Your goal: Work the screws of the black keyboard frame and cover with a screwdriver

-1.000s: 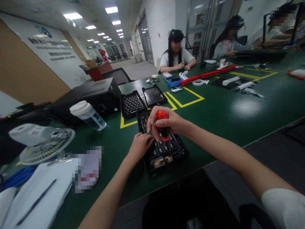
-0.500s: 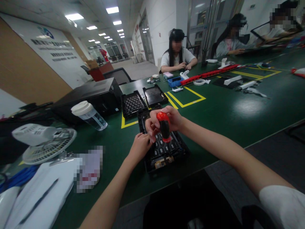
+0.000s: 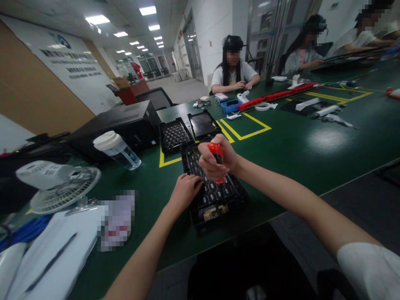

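A black plastic case filled with rows of dark, rounded cells lies on the green table in front of me. My right hand is wrapped round the red and black handle of a screwdriver, held upright over the middle of the case. Its tip is hidden below the hand. At the case's left edge, my left hand has its fingers bent over the rim. Brownish parts show at the near end of the case.
Two more black trays stand just beyond the case. To the left are a water bottle, a white fan and papers with a pen. A person sits across the table near a blue box and a red strip.
My right hand has moved slightly right and re-wrapped its fingers round the screwdriver handle, covering more of it. The left hand stays at the case's edge, fingers shifted slightly.
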A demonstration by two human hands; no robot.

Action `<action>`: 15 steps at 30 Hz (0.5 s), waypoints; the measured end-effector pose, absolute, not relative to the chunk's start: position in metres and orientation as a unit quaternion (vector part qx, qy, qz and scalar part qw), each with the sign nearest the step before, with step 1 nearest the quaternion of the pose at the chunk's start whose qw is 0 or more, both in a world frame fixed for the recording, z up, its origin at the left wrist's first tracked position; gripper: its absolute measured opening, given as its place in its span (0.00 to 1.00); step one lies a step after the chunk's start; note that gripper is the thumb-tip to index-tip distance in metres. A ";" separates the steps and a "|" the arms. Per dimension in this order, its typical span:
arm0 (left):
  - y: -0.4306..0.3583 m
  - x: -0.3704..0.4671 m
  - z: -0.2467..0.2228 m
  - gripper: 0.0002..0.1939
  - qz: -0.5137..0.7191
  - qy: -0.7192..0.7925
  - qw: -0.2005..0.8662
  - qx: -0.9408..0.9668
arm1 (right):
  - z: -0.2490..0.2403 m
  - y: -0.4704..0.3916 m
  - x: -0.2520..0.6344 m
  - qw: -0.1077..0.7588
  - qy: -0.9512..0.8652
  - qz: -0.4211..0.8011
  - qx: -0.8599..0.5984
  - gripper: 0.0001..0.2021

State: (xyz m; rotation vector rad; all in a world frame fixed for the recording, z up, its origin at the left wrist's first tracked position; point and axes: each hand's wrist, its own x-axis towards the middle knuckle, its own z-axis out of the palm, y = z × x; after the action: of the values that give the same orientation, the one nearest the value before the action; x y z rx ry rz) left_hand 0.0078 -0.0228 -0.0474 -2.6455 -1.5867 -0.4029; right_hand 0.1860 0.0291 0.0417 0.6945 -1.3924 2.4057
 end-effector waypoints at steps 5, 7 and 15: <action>-0.023 0.009 -0.046 0.11 -0.122 -0.512 0.013 -0.850 | 0.036 0.022 0.185 0.168 -0.491 0.818 0.251 0.18; -0.023 0.009 -0.045 0.11 -0.123 -0.513 0.013 -0.849 | 0.035 0.019 0.186 0.179 -0.497 0.812 0.250 0.17; -0.021 0.009 -0.048 0.09 -0.126 -0.517 0.015 -0.846 | 0.038 0.007 0.188 0.202 -0.510 0.801 0.237 0.18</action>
State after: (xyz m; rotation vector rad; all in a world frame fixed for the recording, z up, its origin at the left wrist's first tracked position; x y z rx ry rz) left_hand 0.0088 -0.0215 -0.0477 -2.6339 -1.6105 -0.3918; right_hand 0.1883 0.0075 0.0378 0.6629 -1.4255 2.2377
